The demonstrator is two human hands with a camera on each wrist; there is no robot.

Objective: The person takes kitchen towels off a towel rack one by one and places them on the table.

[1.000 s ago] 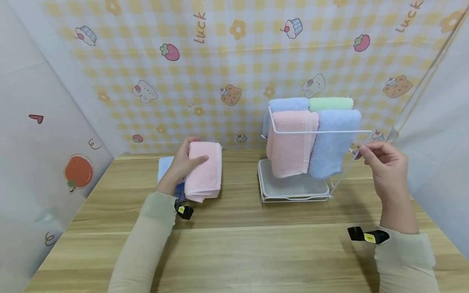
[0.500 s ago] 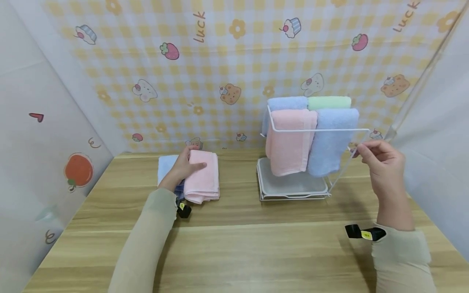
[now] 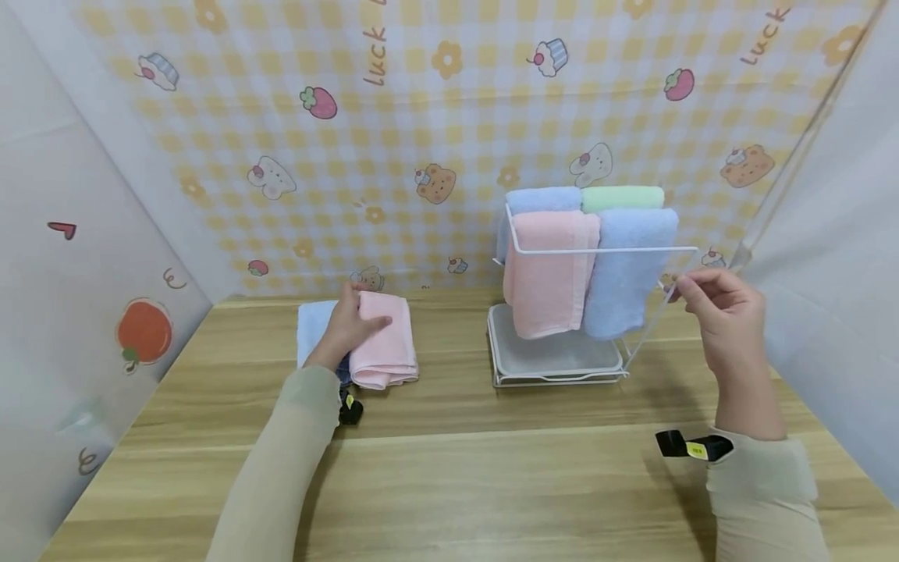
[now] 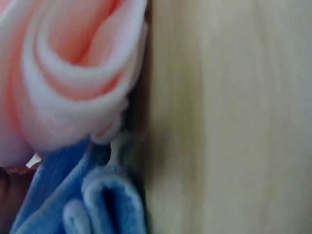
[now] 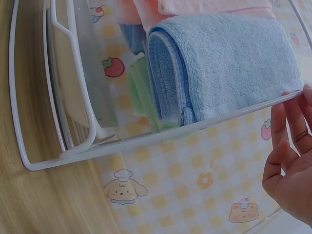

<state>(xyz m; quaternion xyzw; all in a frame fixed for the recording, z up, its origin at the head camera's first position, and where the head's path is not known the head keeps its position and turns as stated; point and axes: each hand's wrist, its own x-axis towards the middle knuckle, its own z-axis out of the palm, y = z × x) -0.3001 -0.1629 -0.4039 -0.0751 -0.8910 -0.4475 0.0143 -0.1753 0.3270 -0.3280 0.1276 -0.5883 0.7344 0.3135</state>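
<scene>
A person's left hand (image 3: 347,326) grips a folded pink towel (image 3: 393,343) lying left of the rack (image 3: 604,250), thumb spread across the top, fingers partly hidden. The towel sits on the hand's rack-facing side; a light blue cloth (image 3: 313,321) shows on the far side from the rack. The right hand (image 3: 732,321) pinches the rack's right upright. Four more towels (image 3: 549,273) hang on the rack, above its tray (image 3: 562,351).
</scene>
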